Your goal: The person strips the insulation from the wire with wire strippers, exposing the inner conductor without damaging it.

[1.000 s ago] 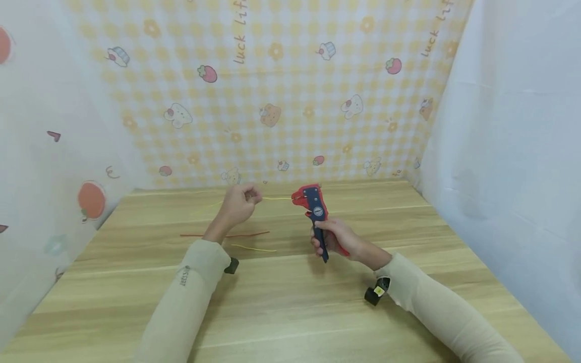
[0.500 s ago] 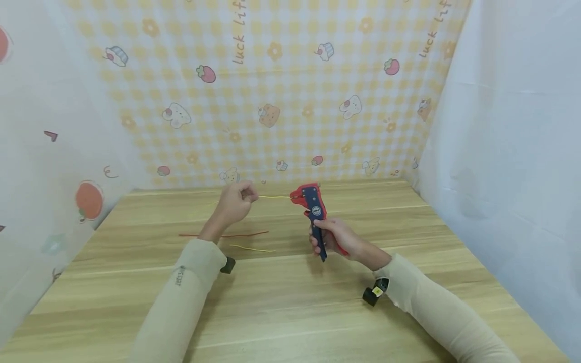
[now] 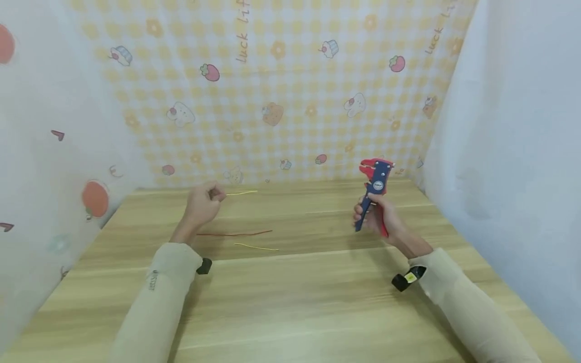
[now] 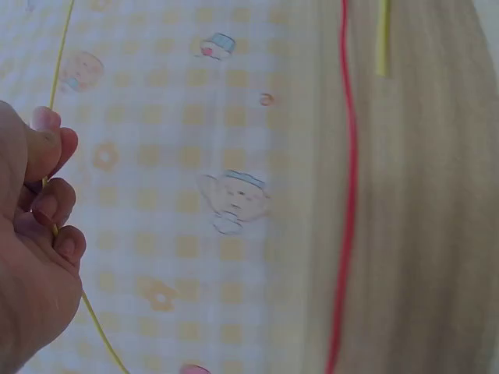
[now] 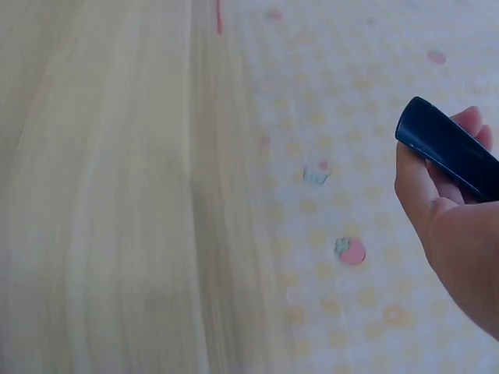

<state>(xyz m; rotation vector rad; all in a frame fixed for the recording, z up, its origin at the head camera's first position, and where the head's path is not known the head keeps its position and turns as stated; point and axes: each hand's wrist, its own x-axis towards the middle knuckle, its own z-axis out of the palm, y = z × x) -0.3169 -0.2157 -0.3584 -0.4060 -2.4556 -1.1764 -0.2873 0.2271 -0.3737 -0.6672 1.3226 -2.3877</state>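
Observation:
My left hand (image 3: pixel 204 204) pinches a thin yellow wire (image 3: pixel 242 192) between thumb and fingers, above the back left of the table. In the left wrist view the yellow wire (image 4: pixel 59 58) runs through the curled fingers and out below the palm. My right hand (image 3: pixel 379 217) grips a wire stripper (image 3: pixel 376 186) by its handles, at the back right. Its red jaws point left, with no wire in them. The right wrist view shows only the dark handle (image 5: pixel 444 144) in the right hand (image 5: pixel 460 226); the tool's head is out of that frame.
A red wire (image 3: pixel 233 235) lies on the wooden table (image 3: pixel 295 297) beside the left wrist. In front of it lies a short yellow wire (image 3: pixel 256 247). A patterned cloth (image 3: pixel 281 136) hangs behind the table's far edge, and pale cloths flank both sides.
The stripper's jaws have come off the yellow wire's end. My right hand has moved right and back with the tool, while my left hand has moved left with the wire.

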